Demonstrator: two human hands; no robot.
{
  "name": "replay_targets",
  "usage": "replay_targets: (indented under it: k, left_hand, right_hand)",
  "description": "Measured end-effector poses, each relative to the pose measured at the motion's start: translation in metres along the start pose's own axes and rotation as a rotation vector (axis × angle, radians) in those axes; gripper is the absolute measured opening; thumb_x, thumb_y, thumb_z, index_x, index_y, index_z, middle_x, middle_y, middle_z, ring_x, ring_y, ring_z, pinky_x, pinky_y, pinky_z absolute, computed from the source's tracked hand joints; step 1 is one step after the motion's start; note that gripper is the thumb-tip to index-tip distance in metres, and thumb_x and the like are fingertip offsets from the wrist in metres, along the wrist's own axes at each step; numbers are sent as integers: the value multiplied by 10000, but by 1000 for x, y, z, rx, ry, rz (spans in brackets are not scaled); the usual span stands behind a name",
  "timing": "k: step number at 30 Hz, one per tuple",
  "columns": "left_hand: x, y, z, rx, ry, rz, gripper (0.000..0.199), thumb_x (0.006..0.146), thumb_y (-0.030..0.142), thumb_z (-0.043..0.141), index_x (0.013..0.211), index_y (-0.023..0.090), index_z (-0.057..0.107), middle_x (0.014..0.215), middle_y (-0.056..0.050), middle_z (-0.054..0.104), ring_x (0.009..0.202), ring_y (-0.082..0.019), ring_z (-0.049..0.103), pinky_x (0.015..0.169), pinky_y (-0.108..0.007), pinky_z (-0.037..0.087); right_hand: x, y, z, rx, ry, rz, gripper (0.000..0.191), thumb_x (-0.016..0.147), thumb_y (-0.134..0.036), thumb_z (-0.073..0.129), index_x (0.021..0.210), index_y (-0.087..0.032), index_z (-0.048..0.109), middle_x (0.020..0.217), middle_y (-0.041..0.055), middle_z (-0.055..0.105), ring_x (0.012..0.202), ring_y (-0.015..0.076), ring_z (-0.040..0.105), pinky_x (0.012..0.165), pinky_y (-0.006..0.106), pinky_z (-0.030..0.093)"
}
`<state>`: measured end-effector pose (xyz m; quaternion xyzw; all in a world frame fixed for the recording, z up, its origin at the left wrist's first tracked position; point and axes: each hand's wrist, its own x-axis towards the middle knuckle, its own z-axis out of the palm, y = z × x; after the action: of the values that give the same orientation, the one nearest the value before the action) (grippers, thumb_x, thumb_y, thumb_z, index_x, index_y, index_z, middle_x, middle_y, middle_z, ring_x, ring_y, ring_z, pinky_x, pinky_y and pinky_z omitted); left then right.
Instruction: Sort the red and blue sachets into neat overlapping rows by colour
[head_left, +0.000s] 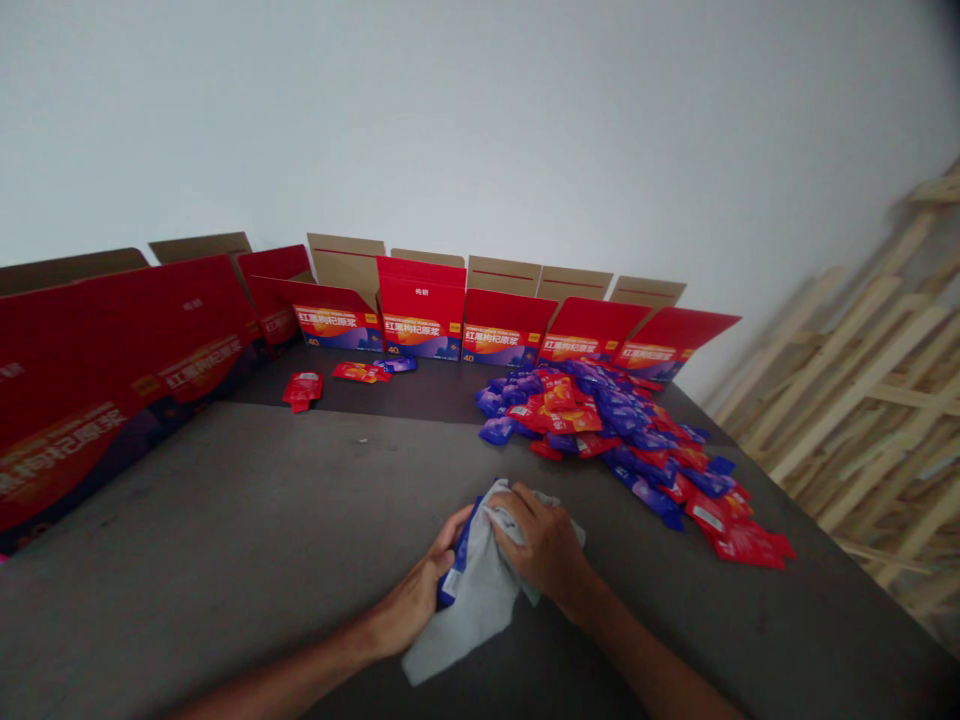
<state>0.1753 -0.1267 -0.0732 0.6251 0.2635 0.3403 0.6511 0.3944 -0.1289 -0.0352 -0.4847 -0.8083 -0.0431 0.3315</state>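
My left hand (pixel 428 578) is closed on a blue-purple sachet (pixel 459 558), holding it above the front of the table. Over that sachet lies a light grey cloth (pixel 474 610), bunched under the fingers of my right hand (pixel 541 535), which grips it. One corner of the cloth hangs down toward me. Part of the sachet is hidden behind the cloth. Beyond my right hand spreads a pile of red and purple sachets (pixel 592 410).
Open red cartons (pixel 424 318) with raised flaps line the back, and larger cartons (pixel 112 390) stand at left. A red sachet (pixel 303 390) and a few others lie on the dark table (pixel 300 520). Wooden slats (pixel 870 400) lean beyond the right edge.
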Motion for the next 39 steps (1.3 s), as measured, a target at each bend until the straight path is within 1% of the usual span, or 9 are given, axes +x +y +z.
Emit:
replay_targets:
  k: [5, 12, 14, 20, 23, 27, 31, 34, 39]
  left_hand:
    - [0, -5, -2, 1, 16, -2, 686, 1023, 597, 346, 1598, 224, 310, 1662, -83, 339, 1555, -337, 208, 1278, -486, 119]
    - [2, -8, 0, -73, 34, 7, 642, 1035, 578, 321, 1579, 237, 321, 1576, -87, 460, 1458, -333, 395, 1242, -478, 243]
    - [2, -7, 0, -61, 28, 4, 654, 1031, 583, 331, 1584, 234, 312, 1576, -89, 459, 1461, -335, 390, 1238, -477, 254]
    - [1, -3, -1, 22, -2, -3, 697, 1018, 610, 342, 1593, 217, 323, 1650, -89, 360, 1550, -345, 217, 1278, -489, 136]
    - [-1, -2, -1, 32, -7, -22, 706, 1015, 620, 337, 1603, 229, 307, 1655, -86, 354, 1561, -347, 184, 1278, -504, 123]
    - [-1, 0, 0, 16, 15, -27, 669, 1021, 599, 349, 1585, 240, 338, 1654, -68, 354, 1555, -328, 208, 1281, -470, 125]
    - [0, -2, 1, -58, 30, 5, 634, 1032, 570, 338, 1567, 231, 346, 1579, -86, 459, 1458, -332, 390, 1237, -473, 246]
    - [2, -6, 2, -98, 36, 19, 614, 1038, 551, 336, 1562, 231, 350, 1514, -90, 523, 1398, -324, 458, 1214, -470, 282]
    - [3, -11, 0, -119, 39, 16, 613, 1033, 535, 358, 1565, 231, 355, 1572, -90, 463, 1442, -335, 401, 1232, -491, 238]
  right_hand:
    - [-1, -1, 0, 30, -70, -86, 198, 900, -197, 654, 1095, -229, 644, 1007, 47, 688, 795, 177, 670, 670, 261, 483]
    - [-11, -10, 4, 49, -294, -377, 268, 902, -358, 702, 1142, -252, 648, 1026, 32, 707, 770, 163, 654, 630, 262, 454]
    - [-10, -9, 4, 41, -272, -358, 265, 905, -356, 698, 1142, -249, 649, 1025, 36, 708, 777, 165, 660, 628, 262, 455]
    - [-2, -2, 0, 15, -54, -86, 172, 919, -209, 636, 1090, -229, 652, 986, 46, 694, 780, 173, 669, 664, 257, 479]
    - [1, 0, -3, 10, -5, -9, 156, 925, -175, 612, 1067, -230, 648, 966, 43, 684, 772, 169, 667, 671, 250, 477]
    - [-1, -1, -2, 53, -80, -95, 174, 908, -200, 637, 1079, -227, 650, 980, 49, 690, 791, 172, 666, 675, 252, 479]
    - [-8, -7, 2, 59, -252, -280, 193, 906, -312, 677, 1082, -237, 657, 978, 35, 696, 768, 164, 648, 622, 247, 455]
    - [-11, -9, 3, 46, -311, -364, 249, 900, -363, 702, 1115, -244, 658, 1007, 33, 706, 778, 161, 653, 622, 246, 451]
    - [-6, -4, 2, 26, -205, -213, 212, 899, -277, 689, 1105, -237, 658, 1007, 38, 705, 763, 168, 670, 632, 254, 475]
